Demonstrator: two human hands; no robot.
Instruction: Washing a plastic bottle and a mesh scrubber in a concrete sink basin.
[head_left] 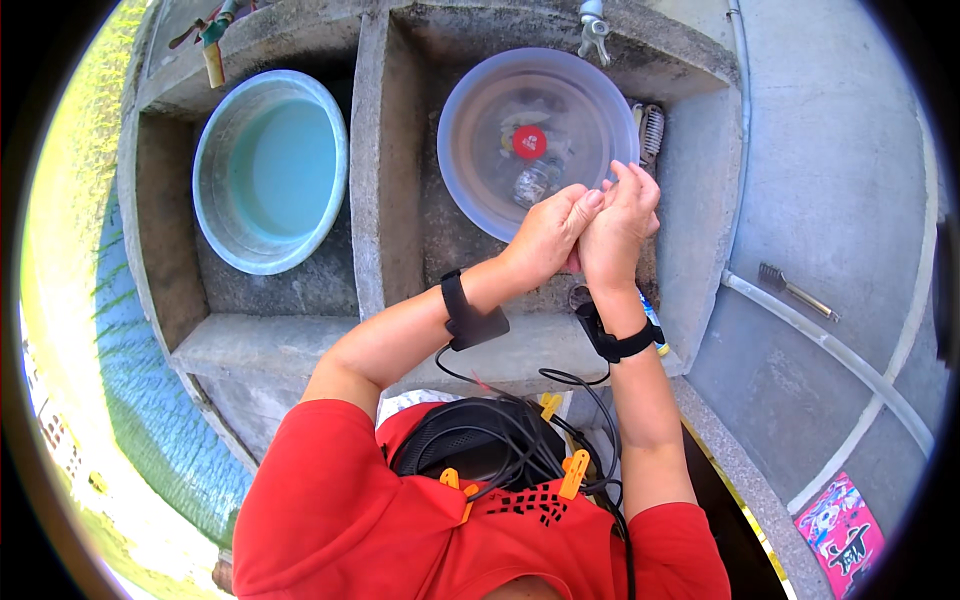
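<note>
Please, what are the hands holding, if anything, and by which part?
No object shows held; the left hand grasps the right hand by its left edge. Anything hidden between them cannot be told.

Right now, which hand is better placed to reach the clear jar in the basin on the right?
Probably the left: the left hand appears nearer the clear jar in the basin, while the right hand is farther right, by the rim. They touch, so may need to part first.

A translucent basin (466,150) stands upright, holding a red lid (529,142) and apparently a jar (535,184).
</note>
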